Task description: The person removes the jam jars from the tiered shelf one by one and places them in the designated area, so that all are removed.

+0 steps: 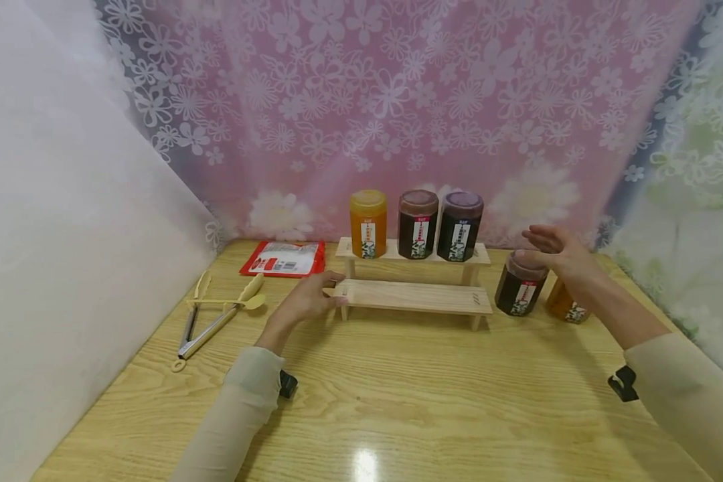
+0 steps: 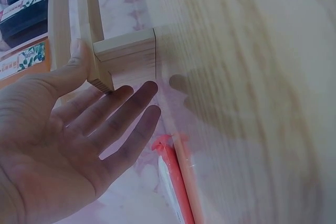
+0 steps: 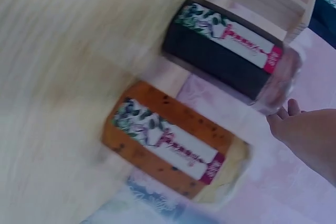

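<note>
A two-step wooden stand sits on the table, three jars on its upper step: an orange jar, a dark jar and a purple-lidded dark jar. My left hand holds the left end of the lower step, thumb at the front edge; in the left wrist view its other fingers spread loosely by the board's end. At the right, my right hand is at the lid of another dark jar, fingers extended; firm contact cannot be told. A second orange jar stands beside it, partly behind my wrist.
Metal tongs with yellow tips lie at the left of the table. Behind them is a red and white packet. A pink flowered cloth hangs along the back, and pale cloth walls flank both sides.
</note>
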{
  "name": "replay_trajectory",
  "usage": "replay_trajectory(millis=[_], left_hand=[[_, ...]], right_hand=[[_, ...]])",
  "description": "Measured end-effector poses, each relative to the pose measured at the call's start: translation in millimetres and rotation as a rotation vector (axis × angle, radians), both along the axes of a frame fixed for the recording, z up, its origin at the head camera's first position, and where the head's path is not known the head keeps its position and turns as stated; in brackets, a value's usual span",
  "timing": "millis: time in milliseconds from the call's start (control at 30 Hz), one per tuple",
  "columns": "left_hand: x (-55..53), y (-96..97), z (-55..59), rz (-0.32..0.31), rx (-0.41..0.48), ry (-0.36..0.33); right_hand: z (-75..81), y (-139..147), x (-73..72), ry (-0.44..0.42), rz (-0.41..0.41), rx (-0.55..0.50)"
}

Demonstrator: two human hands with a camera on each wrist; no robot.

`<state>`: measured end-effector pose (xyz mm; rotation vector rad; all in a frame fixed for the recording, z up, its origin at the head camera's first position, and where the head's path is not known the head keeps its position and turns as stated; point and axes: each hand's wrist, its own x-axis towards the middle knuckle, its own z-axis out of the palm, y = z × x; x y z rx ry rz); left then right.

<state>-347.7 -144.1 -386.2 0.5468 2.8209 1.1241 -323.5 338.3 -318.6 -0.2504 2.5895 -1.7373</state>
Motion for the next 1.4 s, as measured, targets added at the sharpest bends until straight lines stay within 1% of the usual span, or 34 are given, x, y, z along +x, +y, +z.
replay_trajectory(millis=[200,300,400,433,667,767,933,1033,1267,1400], left_hand=[[-1.3,-0.7,1.0,0.003,-0.011,0.012],[-2.2,-0.9,1.0,0.0,-0.016,0.015],[-2.4,-0.9,0.6,-0.002,-0.022,0.015],[-2.6,-0.8,0.6,-0.001,-0.023,0.014],[-1.5,0.5,2.1,0.001,-0.012,-0.002],[-0.9,0.6,2.9,0.003,-0.013,0.001],[-0.2,0.4,3.5,0.001,-0.024,0.02],[0.2,0.5,3.2,0.002,-0.025,0.017],[0.6,1.1,1.9,0.012,-0.028,0.012],[1.8,2.0,2.4,0.017,-0.025,0.01]], right_hand=[[9.4,-20,-3.8,0.02,0.028,-0.022],[10.2,-31,-6.0,0.014,0.032,-0.065],[10.9,-42,-8.6,-0.021,0.024,-0.151],[10.9,-45,-9.9,-0.022,0.021,-0.158],[11.4,-69,-19.6,0.023,0.036,-0.142],[10.2,-80,-24.7,0.023,0.034,-0.15],[7.6,-97,-31.8,0.018,-0.005,-0.14],[5.1,-107,-34.2,0.039,-0.039,-0.127],[1.3,-124,-32.7,0.099,-0.141,-0.146],[-0.3,-128,-31.2,0.094,-0.198,-0.124]])
